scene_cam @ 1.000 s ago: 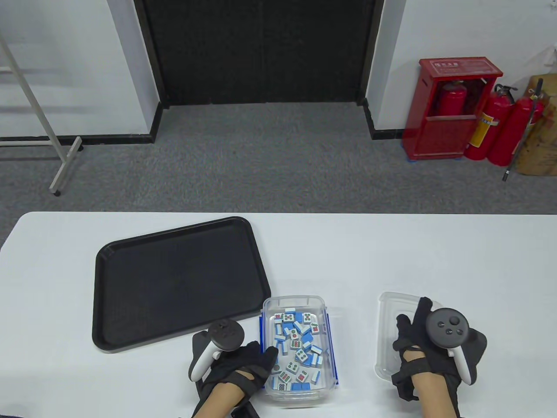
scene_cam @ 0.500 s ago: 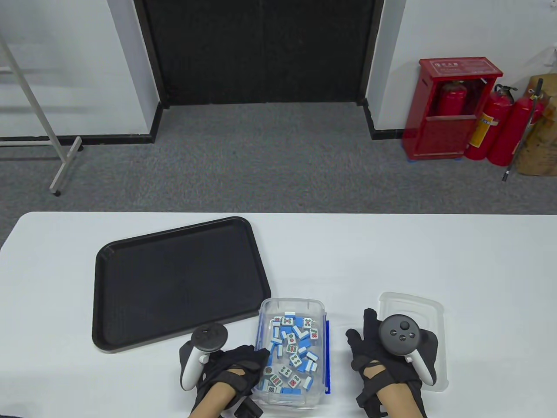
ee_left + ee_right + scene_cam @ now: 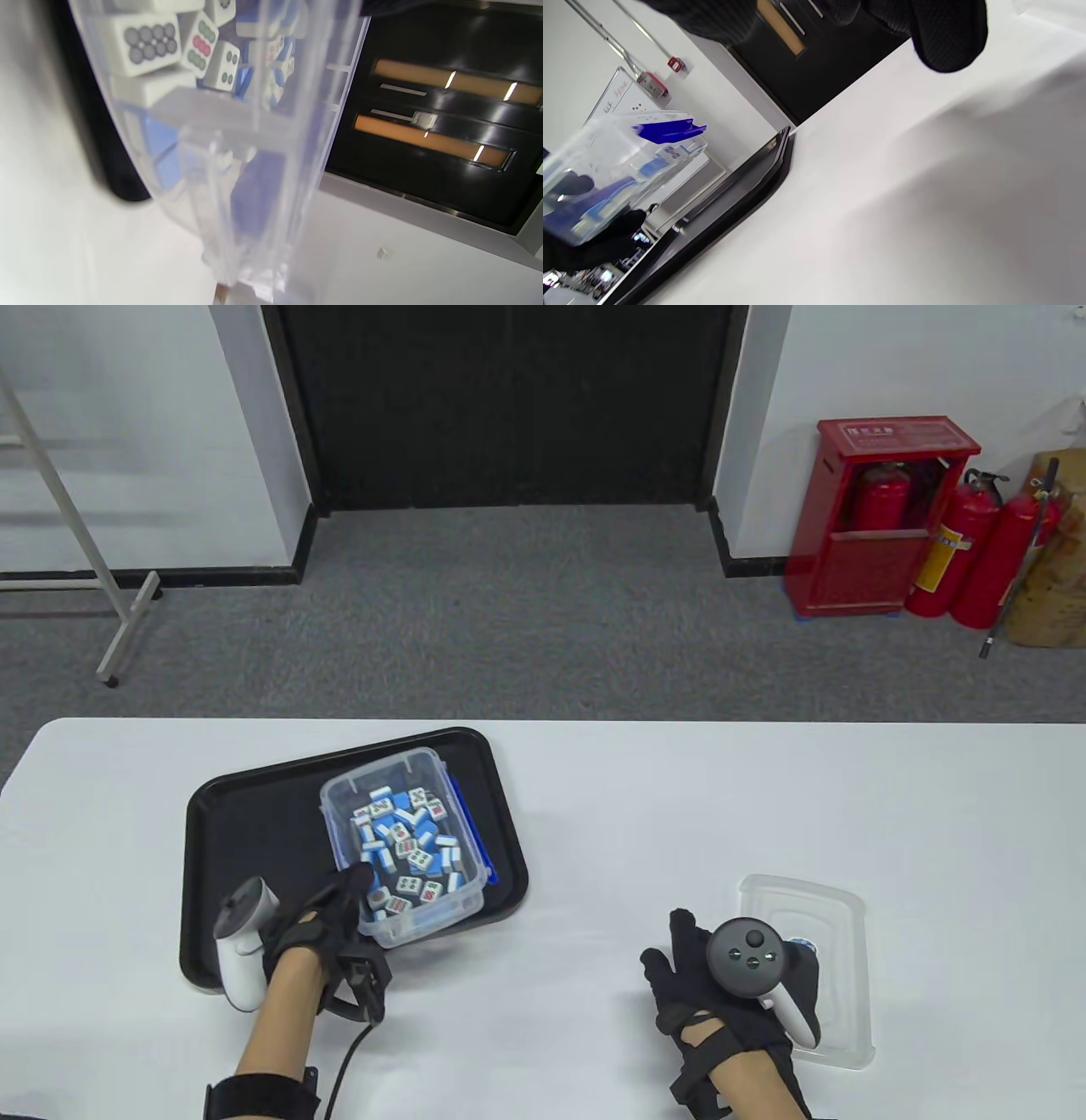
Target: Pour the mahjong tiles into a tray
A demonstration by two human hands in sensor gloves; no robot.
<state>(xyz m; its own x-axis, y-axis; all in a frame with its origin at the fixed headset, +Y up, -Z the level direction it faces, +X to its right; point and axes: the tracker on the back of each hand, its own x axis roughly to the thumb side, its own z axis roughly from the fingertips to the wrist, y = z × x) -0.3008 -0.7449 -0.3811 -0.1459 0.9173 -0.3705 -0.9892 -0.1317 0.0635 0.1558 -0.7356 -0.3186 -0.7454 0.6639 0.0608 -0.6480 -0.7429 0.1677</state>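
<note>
while the right hand (image 3: pixel 730 984) lies nearest, its black knit-gloved fingers (image 3: pixel 946 34) spread loose above the smooth white table (image 3: pixel 636 814), it holds nothing, and its outer edge overlaps the near corner of a clear rectangular plastic lid (image 3: pixel 831 916) lying flat. further left, the left hand (image 3: pixel 314 925) grips the near short wall of a transparent plastic box (image 3: pixel 399 848) with rounded corners and a blue latch (image 3: pixel 471 823) along its right side. inside, the mahjong tiles (image 3: pixel 407 848), glossy white faces with blue backs, lie jumbled; the left wrist view shows their dot patterns through the clear wall. that box is held over the right half of a matte black rectangular tray (image 3: pixel 254 848) with a raised rim; the right wrist view shows it lifted clear of the tray. beyond the table are grey carpet (image 3: pixel 543 619) and red fire extinguishers (image 3: pixel 976 551).
</note>
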